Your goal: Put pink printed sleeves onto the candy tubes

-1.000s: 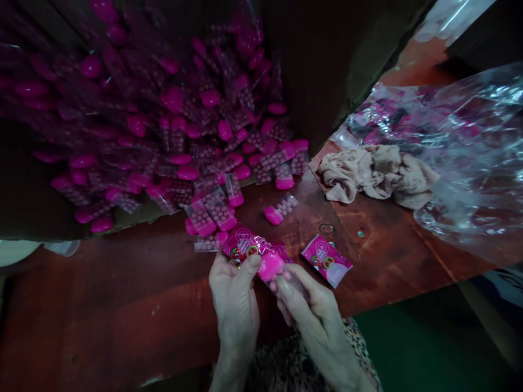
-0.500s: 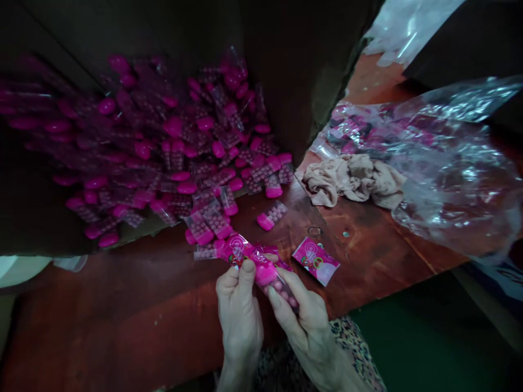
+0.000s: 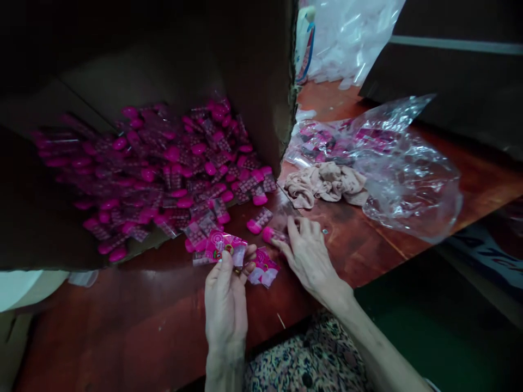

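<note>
My left hand (image 3: pixel 226 299) pinches a glossy pink printed packet label (image 3: pixel 218 245) between thumb and fingers, just above the table. Below and right of it lie further pink printed labels (image 3: pixel 265 267), partly overlapping. My right hand (image 3: pixel 308 253) reaches out to the right, its fingers closed around a small clear candy container with a pink cap (image 3: pixel 268 234), low at the tabletop. The fingers cover most of that container. Beside it lies another pink-capped candy container (image 3: pixel 260 220) filled with round pink balls.
A large open cardboard box (image 3: pixel 261 65) holds a heap of pink-capped candy containers (image 3: pixel 171 179), some spilling onto the red-brown table (image 3: pixel 134 321). At right are a crumpled beige cloth (image 3: pixel 327 182) and a clear plastic bag (image 3: pixel 417 185) with pink pieces. A white basin (image 3: pixel 32 286) is at left.
My hands have parted. Both were together on a pink-capped container and label; now the left keeps a label while the right has moved forward to a container on the table. The view has shifted.
</note>
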Demonstrator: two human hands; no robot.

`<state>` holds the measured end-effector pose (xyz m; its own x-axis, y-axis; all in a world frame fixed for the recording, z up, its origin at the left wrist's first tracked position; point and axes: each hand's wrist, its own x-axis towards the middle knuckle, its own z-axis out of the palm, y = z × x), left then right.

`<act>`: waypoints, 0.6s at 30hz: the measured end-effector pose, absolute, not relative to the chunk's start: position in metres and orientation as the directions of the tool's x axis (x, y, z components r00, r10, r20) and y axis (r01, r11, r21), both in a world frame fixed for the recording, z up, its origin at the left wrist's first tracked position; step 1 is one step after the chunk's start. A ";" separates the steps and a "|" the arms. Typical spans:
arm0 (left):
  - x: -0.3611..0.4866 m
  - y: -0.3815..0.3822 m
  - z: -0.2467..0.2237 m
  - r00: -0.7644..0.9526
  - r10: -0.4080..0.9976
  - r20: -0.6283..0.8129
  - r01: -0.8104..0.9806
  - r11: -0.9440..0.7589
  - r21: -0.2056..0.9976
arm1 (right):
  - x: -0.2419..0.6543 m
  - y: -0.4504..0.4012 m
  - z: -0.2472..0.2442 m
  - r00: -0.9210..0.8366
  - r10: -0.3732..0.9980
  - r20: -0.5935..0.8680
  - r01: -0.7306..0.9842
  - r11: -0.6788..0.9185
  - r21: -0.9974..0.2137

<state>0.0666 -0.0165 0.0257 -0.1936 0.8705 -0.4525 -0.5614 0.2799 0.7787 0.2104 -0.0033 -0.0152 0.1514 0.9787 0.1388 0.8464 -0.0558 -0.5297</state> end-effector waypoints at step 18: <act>0.088 -0.045 0.029 -0.442 0.882 -0.160 -0.369 -0.016 0.929 | 0.171 -0.054 0.017 0.336 0.941 0.039 -0.067 0.065 -0.996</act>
